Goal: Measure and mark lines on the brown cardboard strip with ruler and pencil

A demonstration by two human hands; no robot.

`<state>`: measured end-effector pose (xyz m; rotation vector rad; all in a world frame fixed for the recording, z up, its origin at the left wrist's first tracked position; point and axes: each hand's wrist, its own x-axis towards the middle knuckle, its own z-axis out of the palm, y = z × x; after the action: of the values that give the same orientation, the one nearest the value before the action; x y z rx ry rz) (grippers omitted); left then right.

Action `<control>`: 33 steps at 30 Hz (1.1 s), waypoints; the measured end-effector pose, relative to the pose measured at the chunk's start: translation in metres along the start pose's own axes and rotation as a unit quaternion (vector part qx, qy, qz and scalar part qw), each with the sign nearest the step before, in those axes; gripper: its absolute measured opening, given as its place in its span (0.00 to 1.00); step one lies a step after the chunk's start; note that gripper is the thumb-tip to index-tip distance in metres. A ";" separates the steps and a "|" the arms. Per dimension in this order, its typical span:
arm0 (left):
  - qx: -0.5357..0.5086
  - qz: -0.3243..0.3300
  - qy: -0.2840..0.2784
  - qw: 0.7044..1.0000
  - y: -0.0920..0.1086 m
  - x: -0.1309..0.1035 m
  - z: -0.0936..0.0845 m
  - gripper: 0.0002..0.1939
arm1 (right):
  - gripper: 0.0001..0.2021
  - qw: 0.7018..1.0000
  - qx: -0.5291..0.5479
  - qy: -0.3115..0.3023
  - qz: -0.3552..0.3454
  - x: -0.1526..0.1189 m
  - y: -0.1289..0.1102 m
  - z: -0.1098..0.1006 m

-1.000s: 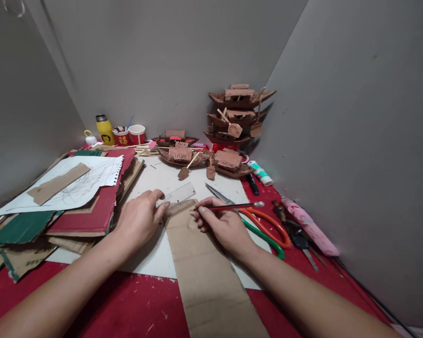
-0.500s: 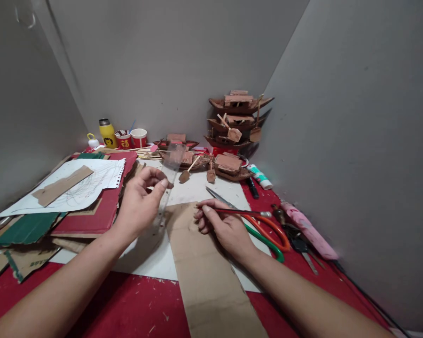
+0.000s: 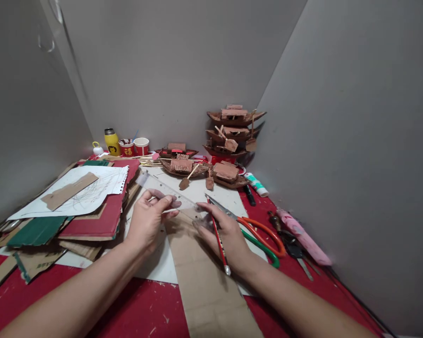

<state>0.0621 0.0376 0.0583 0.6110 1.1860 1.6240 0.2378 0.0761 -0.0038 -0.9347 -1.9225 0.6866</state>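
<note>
Your left hand (image 3: 144,227) pinches the clear ruler (image 3: 188,202) above the cardboard strip's (image 3: 207,286) far end while your right hand (image 3: 234,241) grasps the pencil (image 3: 218,236) and the ruler's right end, so grip lightly and angle the pencil away from its edge.

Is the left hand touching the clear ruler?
Touching. The head view shows it: the left hand grips the clear ruler by its edge, with the thumb and fingers against the plastic.

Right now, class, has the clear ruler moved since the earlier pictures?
Yes, the clear ruler has swung leftward: its far end, over the front middle boat just before, now shows left of that boat.
</note>
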 end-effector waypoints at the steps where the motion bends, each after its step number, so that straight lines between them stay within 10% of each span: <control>1: -0.002 -0.016 -0.002 1.000 -0.001 0.000 -0.002 0.14 | 0.20 1.000 0.000 0.001 -0.008 0.002 0.003 -0.002; 8: -0.039 -0.070 0.014 0.997 0.003 0.013 -0.027 0.07 | 0.15 0.985 0.144 0.044 0.084 0.017 0.002 -0.019; 16: -0.100 -0.098 -0.052 0.989 -0.012 0.006 -0.019 0.07 | 0.17 0.827 0.476 -0.004 0.299 0.011 -0.019 0.003; 21: -0.053 -0.137 -0.112 0.983 -0.015 -0.001 -0.026 0.01 | 0.14 0.829 0.478 0.053 0.284 0.020 -0.011 -0.009; 28: 0.080 -0.017 -0.045 0.996 0.005 0.009 -0.047 0.12 | 0.13 0.860 0.433 0.072 0.261 0.038 0.005 -0.038; 33: 0.285 0.056 -0.154 0.945 0.013 0.007 -0.036 0.13 | 0.14 0.862 0.431 0.037 0.263 0.035 -0.004 -0.039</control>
<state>0.0241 0.0287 0.0552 1.2692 1.4014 1.2020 0.2587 0.1059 0.0337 -0.8491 -1.0474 1.6274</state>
